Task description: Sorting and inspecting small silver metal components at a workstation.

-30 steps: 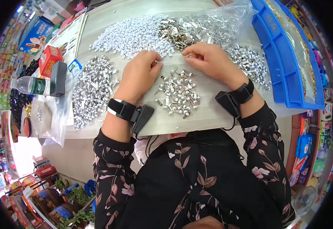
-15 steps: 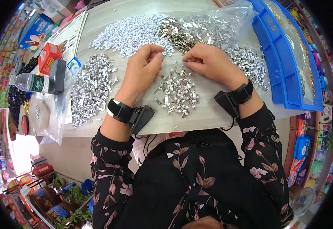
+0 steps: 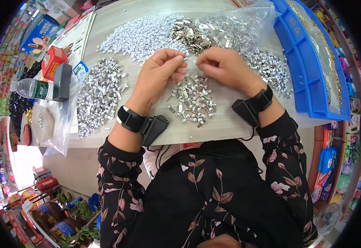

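Observation:
My left hand (image 3: 159, 76) hovers over the table with thumb and fingertips pinched together; what they hold, if anything, is too small to make out. Facing it, fingertips a small gap away, my right hand (image 3: 226, 68) is also closed in a pinch whose contents do not show. Just below both hands lies a small pile of metal clips with white round pieces (image 3: 193, 101). Beyond the left hand spreads a heap of loose white round pieces (image 3: 141, 36). Flat metal clips (image 3: 193, 39) are heaped beyond the right hand, running into a clear plastic bag (image 3: 255, 18).
More clip-and-white pieces lie in a large pile (image 3: 99, 97) at left and another pile (image 3: 269, 70) at right. A blue tray (image 3: 298, 62) stands along the right edge. At left are a plastic bottle (image 3: 33, 88), a dark grey box (image 3: 63, 82) and a red box (image 3: 54, 62).
My left hand has turned and shifted slightly right, its fingertips closer to the right hand. My right hand has moved slightly left. The piles look the same.

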Demonstrator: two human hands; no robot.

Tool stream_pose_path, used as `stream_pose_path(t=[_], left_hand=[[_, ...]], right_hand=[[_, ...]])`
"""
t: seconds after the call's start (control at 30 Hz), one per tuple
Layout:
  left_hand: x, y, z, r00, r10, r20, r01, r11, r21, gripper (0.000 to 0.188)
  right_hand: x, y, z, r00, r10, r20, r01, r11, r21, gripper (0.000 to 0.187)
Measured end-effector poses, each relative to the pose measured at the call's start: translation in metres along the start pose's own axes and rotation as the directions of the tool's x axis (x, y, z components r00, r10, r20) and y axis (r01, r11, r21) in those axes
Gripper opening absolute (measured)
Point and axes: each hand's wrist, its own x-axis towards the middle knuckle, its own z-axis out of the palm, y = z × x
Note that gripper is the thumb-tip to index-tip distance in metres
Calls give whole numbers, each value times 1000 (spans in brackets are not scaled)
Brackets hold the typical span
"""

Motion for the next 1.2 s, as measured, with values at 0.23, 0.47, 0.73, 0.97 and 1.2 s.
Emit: stream_pose_path(t=[0.23,0.47,0.73,0.97,1.2], left_hand=[[1,-1,4,998,-60,33,66,969,-240,15],[2,-6,-5,980,-56,189,122,924,-362,13],[0,-2,5,993,-75,92,105,919,-381,13],[-2,-5,9,1000,-2,-20,-1,992,-125,15],[-4,-16,20,963,259,-80,-241,952,186,20]], right_hand=[[-1,-16,1,983,124,136,-184,675,714,12],[1,-20,4,959,145,245,-284,511,811,13],[1,-18,10,983,186,0,-125,662,739,11],[0,-17,20,982,187,-33,-116,730,674,13],[2,-13,23,974,224,37,-172,622,764,20]])
